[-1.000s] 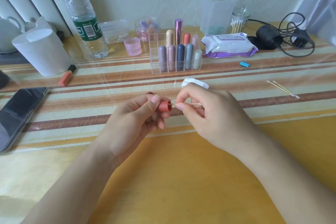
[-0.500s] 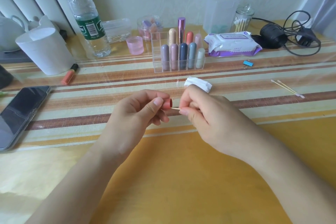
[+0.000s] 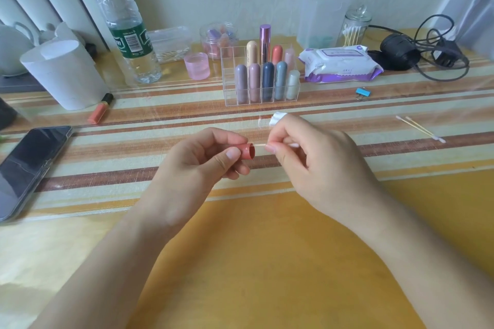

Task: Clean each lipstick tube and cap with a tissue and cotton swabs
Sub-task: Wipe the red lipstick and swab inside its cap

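My left hand [image 3: 197, 163] grips a small coral-red lipstick cap [image 3: 247, 151], its open mouth turned to the right. My right hand [image 3: 312, 157] pinches a cotton swab [image 3: 259, 145] between thumb and forefinger, and the swab's tip reaches into the cap's mouth. A folded white tissue [image 3: 276, 118] sticks out behind my right fingers. The capless coral lipstick tube [image 3: 100, 113] lies at the left near a white cup. A clear organizer [image 3: 260, 83] at the back holds several capped lipsticks.
A phone [image 3: 29, 165] lies at the left edge. A water bottle [image 3: 128, 32], a white cup [image 3: 64, 75], a pink cup [image 3: 197, 65], a wet-wipe pack [image 3: 339, 64], a swab jar [image 3: 355, 27] and a black cable [image 3: 427, 53] line the back. Two used swabs [image 3: 419, 128] lie at the right.
The swab tip has stayed at the cap's mouth while both hands shifted slightly; the cap's opening now shows more plainly toward my right hand.
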